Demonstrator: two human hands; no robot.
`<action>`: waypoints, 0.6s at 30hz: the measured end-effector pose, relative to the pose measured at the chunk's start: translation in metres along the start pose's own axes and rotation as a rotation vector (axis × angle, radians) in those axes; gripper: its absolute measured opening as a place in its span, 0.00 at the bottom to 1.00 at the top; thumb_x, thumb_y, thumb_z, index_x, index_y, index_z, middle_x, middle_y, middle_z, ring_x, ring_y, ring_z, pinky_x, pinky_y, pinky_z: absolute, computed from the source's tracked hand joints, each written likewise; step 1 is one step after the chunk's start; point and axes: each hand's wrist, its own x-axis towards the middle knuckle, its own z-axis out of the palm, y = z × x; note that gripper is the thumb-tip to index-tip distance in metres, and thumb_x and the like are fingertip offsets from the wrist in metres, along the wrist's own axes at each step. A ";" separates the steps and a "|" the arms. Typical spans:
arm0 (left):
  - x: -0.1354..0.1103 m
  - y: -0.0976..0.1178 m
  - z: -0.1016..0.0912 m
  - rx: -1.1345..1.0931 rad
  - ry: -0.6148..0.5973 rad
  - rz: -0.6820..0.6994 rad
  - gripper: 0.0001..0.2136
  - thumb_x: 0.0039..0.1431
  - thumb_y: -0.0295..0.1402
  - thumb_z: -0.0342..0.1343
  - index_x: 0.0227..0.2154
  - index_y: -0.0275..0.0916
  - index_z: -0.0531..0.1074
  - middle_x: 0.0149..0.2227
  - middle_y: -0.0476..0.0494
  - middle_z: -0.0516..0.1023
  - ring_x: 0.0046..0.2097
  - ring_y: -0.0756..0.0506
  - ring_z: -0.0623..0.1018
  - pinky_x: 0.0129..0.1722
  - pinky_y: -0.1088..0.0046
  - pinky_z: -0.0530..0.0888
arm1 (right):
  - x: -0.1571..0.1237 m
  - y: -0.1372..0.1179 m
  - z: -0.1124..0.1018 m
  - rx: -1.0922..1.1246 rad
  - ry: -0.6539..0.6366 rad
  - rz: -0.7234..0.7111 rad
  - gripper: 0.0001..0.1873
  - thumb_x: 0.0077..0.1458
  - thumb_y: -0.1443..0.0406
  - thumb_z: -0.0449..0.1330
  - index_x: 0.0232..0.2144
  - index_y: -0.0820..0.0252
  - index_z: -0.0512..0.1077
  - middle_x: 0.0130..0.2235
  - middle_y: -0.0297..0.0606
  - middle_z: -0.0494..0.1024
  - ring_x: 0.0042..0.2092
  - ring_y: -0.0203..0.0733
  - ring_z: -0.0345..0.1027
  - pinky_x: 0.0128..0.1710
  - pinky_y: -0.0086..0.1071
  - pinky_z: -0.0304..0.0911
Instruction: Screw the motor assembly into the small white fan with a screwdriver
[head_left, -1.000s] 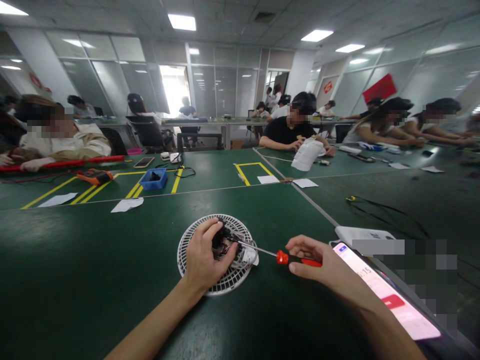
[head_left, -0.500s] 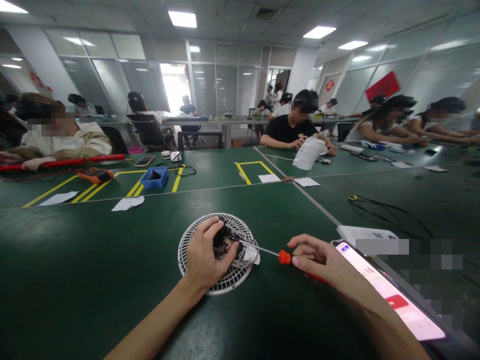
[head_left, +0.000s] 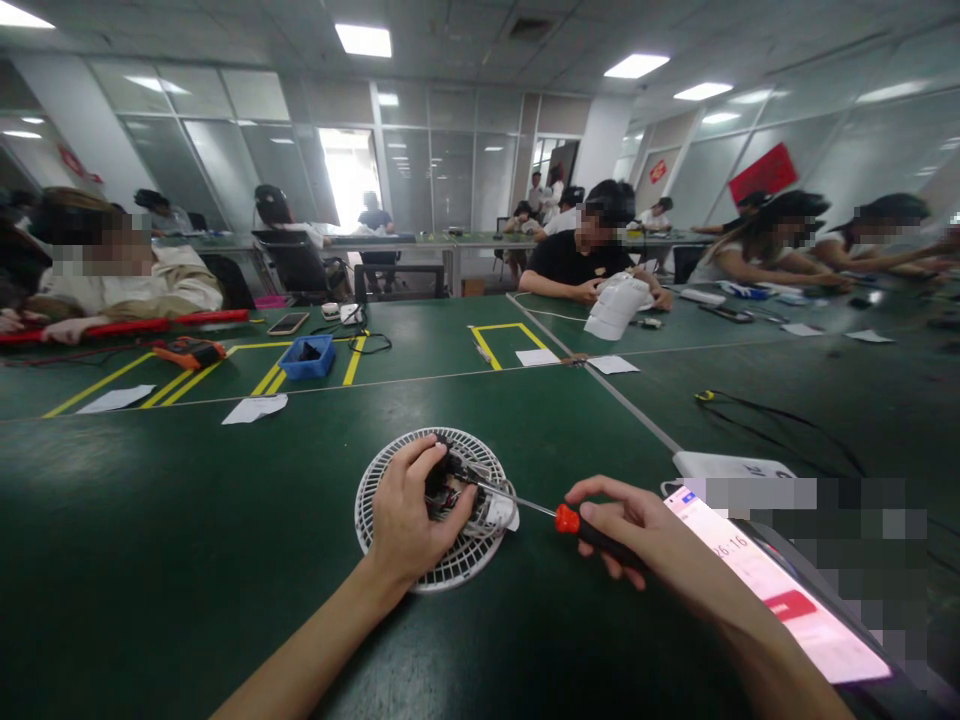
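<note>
A round white fan grille (head_left: 369, 512) lies on the green table with a black motor-like part (head_left: 448, 462), wires and a white fitting (head_left: 501, 512) on it. My left hand (head_left: 409, 508) is closed around the black part, fingers over its far side and thumb on the near side. A screwdriver (head_left: 592, 535) with a red and black handle slants in from the right. Its metal shaft reaches the part near my left thumb, where the tip is hidden. Around its handle, my right hand (head_left: 626, 520) has thumb and forefinger near the red collar.
A phone with a lit screen (head_left: 780, 590) lies beside my right forearm, near a white device (head_left: 731, 466). Farther off are a blue bin (head_left: 307, 358), an orange tool (head_left: 190, 352), paper sheets (head_left: 255, 408) and a black cable (head_left: 780, 415). Several people sit at the tables.
My right hand has shifted and turned on the screwdriver, so more of its black handle shows and the lower fingers curl beneath it. My left hand has stayed on the black part.
</note>
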 end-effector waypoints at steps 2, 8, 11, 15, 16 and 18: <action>0.000 0.000 0.000 -0.002 -0.005 -0.003 0.28 0.54 0.35 0.66 0.55 0.38 0.63 0.54 0.34 0.72 0.56 0.39 0.75 0.54 0.59 0.76 | 0.001 0.001 -0.003 -0.026 0.020 -0.044 0.25 0.53 0.47 0.66 0.44 0.57 0.71 0.30 0.34 0.78 0.25 0.34 0.65 0.20 0.24 0.57; 0.001 0.001 -0.001 -0.005 0.003 -0.013 0.27 0.55 0.35 0.66 0.56 0.39 0.63 0.54 0.35 0.72 0.55 0.39 0.75 0.53 0.58 0.77 | 0.000 -0.002 -0.002 -0.066 0.068 -0.162 0.24 0.43 0.53 0.75 0.39 0.58 0.74 0.34 0.35 0.79 0.37 0.42 0.73 0.39 0.33 0.69; 0.000 0.001 -0.001 -0.005 -0.001 -0.011 0.27 0.55 0.35 0.65 0.56 0.39 0.63 0.54 0.35 0.72 0.55 0.39 0.75 0.54 0.58 0.77 | -0.002 -0.003 0.003 -0.003 0.008 -0.070 0.26 0.51 0.46 0.68 0.43 0.57 0.73 0.35 0.37 0.79 0.35 0.42 0.74 0.32 0.32 0.71; 0.000 0.001 -0.001 0.000 -0.010 -0.016 0.27 0.55 0.35 0.66 0.55 0.39 0.63 0.54 0.35 0.72 0.56 0.39 0.75 0.54 0.58 0.76 | -0.004 -0.002 0.004 0.007 -0.072 0.082 0.27 0.60 0.42 0.57 0.48 0.56 0.71 0.29 0.35 0.79 0.22 0.34 0.67 0.17 0.25 0.60; -0.001 0.000 -0.001 -0.001 -0.010 -0.019 0.26 0.55 0.35 0.66 0.54 0.39 0.63 0.54 0.35 0.72 0.56 0.39 0.75 0.54 0.58 0.76 | -0.003 -0.002 0.003 -0.011 -0.068 0.074 0.27 0.59 0.43 0.58 0.47 0.56 0.71 0.28 0.34 0.78 0.20 0.33 0.65 0.17 0.24 0.58; -0.001 0.000 0.000 -0.011 -0.005 -0.018 0.23 0.54 0.34 0.65 0.50 0.39 0.64 0.54 0.35 0.72 0.56 0.39 0.75 0.53 0.58 0.77 | -0.002 -0.001 0.001 -0.042 -0.045 0.039 0.26 0.58 0.43 0.60 0.46 0.57 0.72 0.26 0.33 0.78 0.20 0.33 0.64 0.17 0.24 0.56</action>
